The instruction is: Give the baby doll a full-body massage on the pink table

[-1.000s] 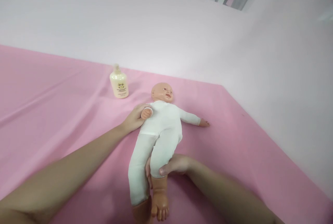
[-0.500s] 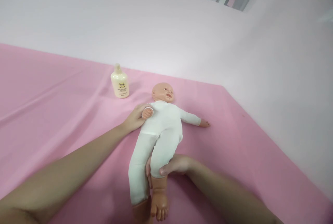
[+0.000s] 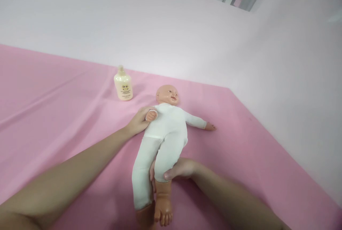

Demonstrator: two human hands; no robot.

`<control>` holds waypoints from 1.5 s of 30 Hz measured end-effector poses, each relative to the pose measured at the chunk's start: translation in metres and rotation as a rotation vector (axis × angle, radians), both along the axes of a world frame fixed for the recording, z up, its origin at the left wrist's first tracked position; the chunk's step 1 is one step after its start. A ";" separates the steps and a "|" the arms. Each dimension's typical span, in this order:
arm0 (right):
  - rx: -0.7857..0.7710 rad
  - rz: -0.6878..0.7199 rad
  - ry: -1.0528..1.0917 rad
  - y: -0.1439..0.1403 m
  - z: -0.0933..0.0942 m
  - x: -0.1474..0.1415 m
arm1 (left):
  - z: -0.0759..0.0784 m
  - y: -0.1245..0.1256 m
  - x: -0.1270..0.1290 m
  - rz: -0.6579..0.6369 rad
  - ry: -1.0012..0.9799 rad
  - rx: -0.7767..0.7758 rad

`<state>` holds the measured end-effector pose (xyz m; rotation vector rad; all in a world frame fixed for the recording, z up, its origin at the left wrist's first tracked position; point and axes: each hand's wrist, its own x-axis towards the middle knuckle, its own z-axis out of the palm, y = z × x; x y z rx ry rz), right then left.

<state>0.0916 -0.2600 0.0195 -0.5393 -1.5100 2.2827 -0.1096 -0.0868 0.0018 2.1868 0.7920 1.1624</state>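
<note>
Doll on its back, right hand grip wrapping its lower leg, left hand grip half hidden behind its shoulder

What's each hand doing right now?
Left hand: closed around the doll's arm by the shoulder.
Right hand: closed on the doll's lower leg.

Cloth-bodied doll, seemingly plastic bottle, smooth sheet

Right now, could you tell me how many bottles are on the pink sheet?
1. The bottle stands upright on the sheet near the wall, left of the doll, apart from both hands. No other shows, though the view cuts off the sheet's near and left parts.
</note>
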 end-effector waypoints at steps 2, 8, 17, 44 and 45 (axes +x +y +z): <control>-0.017 -0.002 0.008 0.000 0.002 -0.001 | -0.001 0.001 0.000 -0.006 -0.002 0.000; 0.013 -0.011 -0.013 0.002 0.000 0.000 | -0.002 0.001 0.000 -0.008 -0.014 0.009; 0.014 -0.011 -0.063 0.000 0.002 0.000 | 0.007 -0.003 0.001 -0.046 -0.027 0.000; -0.099 -0.022 0.022 -0.002 0.000 0.001 | 0.010 -0.006 0.001 -0.038 -0.011 -0.020; -0.127 -0.011 0.054 -0.002 -0.004 0.001 | 0.010 -0.006 0.001 -0.036 -0.004 -0.016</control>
